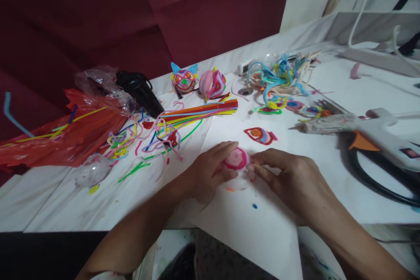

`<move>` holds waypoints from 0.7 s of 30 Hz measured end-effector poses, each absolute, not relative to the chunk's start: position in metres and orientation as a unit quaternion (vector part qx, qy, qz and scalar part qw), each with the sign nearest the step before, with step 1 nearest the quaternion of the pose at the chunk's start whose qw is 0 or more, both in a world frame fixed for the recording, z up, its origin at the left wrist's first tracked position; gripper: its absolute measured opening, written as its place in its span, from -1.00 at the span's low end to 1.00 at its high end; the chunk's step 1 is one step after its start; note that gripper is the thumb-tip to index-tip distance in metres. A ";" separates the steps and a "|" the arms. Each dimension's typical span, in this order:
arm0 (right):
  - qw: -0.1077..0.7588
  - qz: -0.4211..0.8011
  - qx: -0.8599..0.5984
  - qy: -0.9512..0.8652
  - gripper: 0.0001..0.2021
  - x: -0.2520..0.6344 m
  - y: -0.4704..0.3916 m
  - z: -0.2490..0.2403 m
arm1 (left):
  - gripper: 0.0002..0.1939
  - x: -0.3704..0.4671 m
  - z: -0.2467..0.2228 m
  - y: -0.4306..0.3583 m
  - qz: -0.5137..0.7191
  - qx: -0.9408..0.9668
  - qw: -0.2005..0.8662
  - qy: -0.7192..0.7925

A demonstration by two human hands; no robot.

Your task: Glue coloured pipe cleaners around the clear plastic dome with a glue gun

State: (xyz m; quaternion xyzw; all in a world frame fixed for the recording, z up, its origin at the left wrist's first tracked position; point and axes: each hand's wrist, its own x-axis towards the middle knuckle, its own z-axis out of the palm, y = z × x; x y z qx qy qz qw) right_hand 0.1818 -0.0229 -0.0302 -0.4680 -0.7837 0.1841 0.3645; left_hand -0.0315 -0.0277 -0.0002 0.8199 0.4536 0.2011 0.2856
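A round pink coil (235, 158) with a darker pink ring lies over a white sheet (252, 227) in front of me. My left hand (213, 168) grips its left side between thumb and fingers. From the right, my right hand (282, 166) pinches at the coil's edge; its fingertips are pressed together there. Just beyond the coil lies a red fish-like piece (260, 135) with an orange centre. A small blue bit (255, 206) and an orange bit (230, 190) rest on the sheet nearer to me.
Pipe cleaners (203, 109), a black bottle (139, 92) and red plastic (85, 127) occupy the left. Two decorated balls (184, 80) stand behind. At right are a glue gun (377, 127), black-handled scissors (377, 183) and tangled blue strands (282, 78).
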 end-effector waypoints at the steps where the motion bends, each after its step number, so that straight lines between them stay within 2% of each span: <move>1: 0.358 0.203 -0.468 -0.782 -0.83 0.182 -0.020 -0.030 | -0.40 -0.031 0.000 -0.028 0.201 0.817 0.290 0.455; 5: 0.340 0.255 -0.473 -0.772 -0.92 0.183 -0.009 -0.028 | -0.39 -0.032 0.000 -0.027 0.210 0.811 0.299 0.458; 9: 0.358 0.246 -0.459 -0.775 -0.91 0.180 -0.009 -0.028 | -0.41 -0.035 -0.005 -0.029 0.225 0.809 0.290 0.459; 14: 0.437 0.161 -0.440 -0.768 -0.75 0.167 -0.028 -0.037 | -0.37 -0.035 -0.009 -0.030 0.231 0.808 0.285 0.461; 19: 0.507 0.071 -0.416 -0.752 -0.75 0.155 -0.046 -0.059 | -0.35 -0.034 -0.011 -0.029 0.231 0.812 0.279 0.459; 21: 0.493 0.050 -0.396 -0.773 -0.56 0.155 -0.050 -0.069 | -0.35 -0.035 -0.011 -0.029 0.232 0.814 0.277 0.454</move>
